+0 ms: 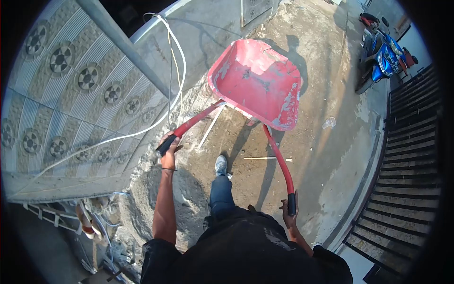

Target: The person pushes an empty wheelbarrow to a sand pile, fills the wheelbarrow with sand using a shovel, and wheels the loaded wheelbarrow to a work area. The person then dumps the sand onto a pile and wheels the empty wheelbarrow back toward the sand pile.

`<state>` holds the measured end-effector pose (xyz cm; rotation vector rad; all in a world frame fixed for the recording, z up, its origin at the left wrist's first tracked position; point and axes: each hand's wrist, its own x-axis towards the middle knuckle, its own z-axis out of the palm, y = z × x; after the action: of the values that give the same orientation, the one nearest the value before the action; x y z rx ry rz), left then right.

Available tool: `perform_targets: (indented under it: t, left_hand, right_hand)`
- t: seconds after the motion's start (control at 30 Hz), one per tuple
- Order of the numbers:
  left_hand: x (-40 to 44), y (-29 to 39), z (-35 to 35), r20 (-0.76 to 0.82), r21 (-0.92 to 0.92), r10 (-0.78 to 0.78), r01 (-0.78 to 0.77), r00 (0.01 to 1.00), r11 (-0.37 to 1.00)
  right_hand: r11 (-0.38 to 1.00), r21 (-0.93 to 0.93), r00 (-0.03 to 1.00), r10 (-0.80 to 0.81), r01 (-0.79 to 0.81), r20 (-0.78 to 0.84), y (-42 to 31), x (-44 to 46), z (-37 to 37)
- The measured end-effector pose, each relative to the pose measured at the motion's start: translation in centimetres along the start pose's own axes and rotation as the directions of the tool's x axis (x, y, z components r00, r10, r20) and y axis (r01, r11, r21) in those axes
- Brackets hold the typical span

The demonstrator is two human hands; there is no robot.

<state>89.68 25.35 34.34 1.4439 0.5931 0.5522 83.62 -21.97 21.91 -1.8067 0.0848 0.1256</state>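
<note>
A red wheelbarrow (250,83) stands ahead of me, its tray worn and smeared with grey and holding no visible load. Its two red handles reach back toward my body and end in black grips. My left hand (169,147) is closed around the left grip, with a dark band at the wrist. On the other side my right hand (289,214) is closed on the right grip, its palm partly hidden behind the handle. My shoe (221,165) is on the ground between the handles.
A patterned tiled wall (85,94) with a loose white cable (137,134) lies left. A grey sand heap (184,199) is beside my left arm. A blue motorcycle (385,59) stands far right, near a black barred gate (402,175). Thin sticks (260,158) lie underfoot.
</note>
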Motion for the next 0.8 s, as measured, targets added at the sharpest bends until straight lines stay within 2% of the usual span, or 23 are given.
perform_targets:
  t: [0.1, 0.13, 0.2, 0.33, 0.43, 0.53, 0.6, 0.67, 0.73, 0.8]
  left_hand:
    - [7.8, 1.9, 4.3, 0.077, -0.074, -0.017, 0.023, 0.997, 0.997]
    - [10.3, 2.3, 5.6, 0.095, -0.075, -0.018, 0.025, 0.995, 0.997]
    - [14.9, 3.2, 9.0, 0.080, -0.075, -0.019, 0.025, 0.997, 0.997]
    - [23.6, 3.2, 15.0, 0.157, -0.071, -0.026, 0.038, 0.987, 0.997]
    - [28.6, 2.5, 20.6, 0.150, -0.015, 0.002, 0.001, 0.989, 1.000]
    - [33.4, 2.2, 27.5, 0.162, -0.059, -0.020, 0.030, 0.987, 0.998]
    - [36.9, 3.1, 32.9, 0.159, -0.108, -0.035, 0.053, 0.987, 0.993]
    - [41.2, 4.5, 38.9, 0.193, -0.115, -0.014, 0.037, 0.981, 0.993]
    - [45.4, 6.4, 43.6, 0.244, -0.001, -0.069, 0.072, 0.967, 0.997]
    - [49.5, 7.9, 49.2, 0.264, 0.004, -0.064, 0.065, 0.962, 0.998]
  right_hand:
    - [0.995, 0.095, 0.996, 0.048, -0.041, -0.079, -1.8, 6.2, 2.1]
    - [0.993, 0.077, 0.994, 0.092, -0.087, -0.065, -2.6, 8.4, 2.4]
    - [0.977, 0.154, 0.987, 0.155, -0.149, -0.031, -4.5, 12.7, 2.9]
    - [0.985, 0.133, 0.984, 0.125, -0.109, -0.123, -3.5, 21.1, 4.9]
    - [0.968, 0.252, 0.963, 0.055, 0.014, -0.262, -3.4, 28.5, 5.7]
    - [0.923, 0.383, 0.931, 0.113, 0.031, -0.348, -3.5, 35.3, 4.4]
    - [0.951, 0.217, 0.923, 0.277, -0.222, -0.267, -5.9, 39.7, 3.0]
    - [0.949, 0.288, 0.921, 0.223, -0.130, -0.318, -7.7, 45.8, 1.3]
    - [0.981, 0.139, 0.931, 0.175, -0.136, -0.321, -10.8, 50.9, -0.4]
    - [0.978, 0.173, 0.926, 0.172, -0.119, -0.336, -11.3, 55.9, -1.7]
